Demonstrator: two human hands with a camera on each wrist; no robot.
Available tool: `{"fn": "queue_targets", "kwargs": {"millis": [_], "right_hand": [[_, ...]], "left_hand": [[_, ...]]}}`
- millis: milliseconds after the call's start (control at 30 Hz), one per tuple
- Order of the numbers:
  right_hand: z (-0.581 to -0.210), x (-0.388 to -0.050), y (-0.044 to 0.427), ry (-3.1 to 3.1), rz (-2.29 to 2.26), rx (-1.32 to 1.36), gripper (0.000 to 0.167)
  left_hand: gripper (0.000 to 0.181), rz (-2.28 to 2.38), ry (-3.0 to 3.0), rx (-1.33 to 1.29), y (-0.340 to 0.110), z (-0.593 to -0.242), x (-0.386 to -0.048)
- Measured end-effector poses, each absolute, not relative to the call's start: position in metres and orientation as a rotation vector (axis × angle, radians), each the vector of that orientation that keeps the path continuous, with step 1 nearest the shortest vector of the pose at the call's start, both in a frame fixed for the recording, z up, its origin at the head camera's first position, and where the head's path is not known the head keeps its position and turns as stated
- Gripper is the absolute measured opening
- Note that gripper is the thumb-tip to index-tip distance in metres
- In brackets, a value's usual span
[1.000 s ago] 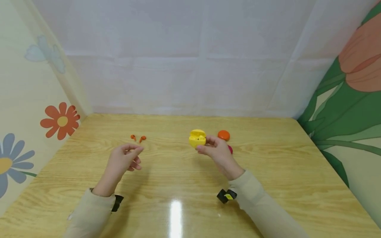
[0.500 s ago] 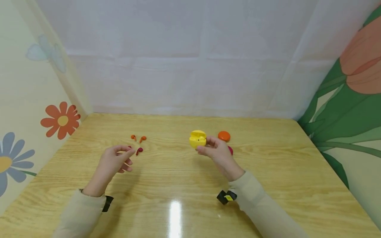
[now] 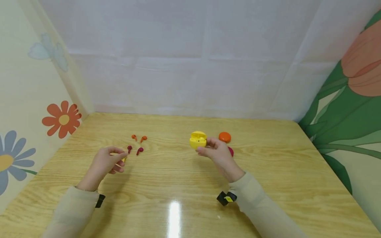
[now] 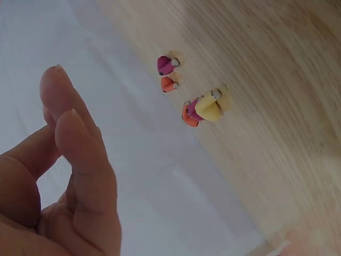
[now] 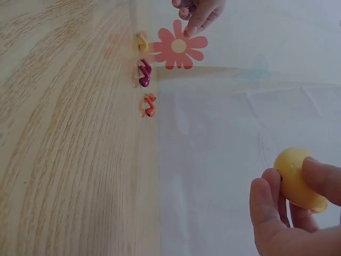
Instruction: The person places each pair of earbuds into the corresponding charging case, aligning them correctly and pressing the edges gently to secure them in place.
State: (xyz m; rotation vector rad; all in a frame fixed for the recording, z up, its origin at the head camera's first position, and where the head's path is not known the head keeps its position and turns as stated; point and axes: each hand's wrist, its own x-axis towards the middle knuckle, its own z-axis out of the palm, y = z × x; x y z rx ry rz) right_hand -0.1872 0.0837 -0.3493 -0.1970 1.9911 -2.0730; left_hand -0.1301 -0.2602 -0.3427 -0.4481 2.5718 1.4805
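My right hand [image 3: 218, 153] holds a yellow earbud case [image 3: 197, 142] above the table, its lid raised in the head view. A yellow shape shows inside the case, too small to make out. In the right wrist view, fingers grip the rounded yellow case [image 5: 299, 178]. My left hand [image 3: 104, 162] hovers over the table's left part, fingers loosely bent, with nothing seen between them in the left wrist view. Close beyond its fingers lies a yellow earbud [image 4: 210, 108], partly hidden by the hand in the head view. Magenta earbuds [image 3: 140, 151] and orange earbuds [image 3: 143, 138] lie farther back.
An orange round case [image 3: 224, 137] rests on the table right of the yellow one. A magenta case [image 3: 231, 151] is mostly hidden behind my right hand. White cloth [image 3: 178, 82] hangs along the table's back edge, with flower-painted panels [image 3: 26, 82] at the sides.
My left hand has moved left and slightly toward me, uncovering the magenta earbuds and part of a yellow one. My right hand and the yellow case stay nearly still.
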Motion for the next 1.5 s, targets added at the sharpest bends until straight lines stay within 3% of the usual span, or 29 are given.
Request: {"fn": "queue_targets", "kwargs": {"millis": [933, 1500], "right_hand": [[-0.353, -0.189, 0.083, 2.002, -2.072, -0.198, 0.036], [-0.354, -0.189, 0.081, 1.963, -2.113, -0.200, 0.034]], "left_hand": [[0.028, 1.166, 2.566, -0.472, -0.283, -0.363, -0.149], [0.025, 1.312, 2.387, -0.531, -0.290, -0.373, -0.157]]}}
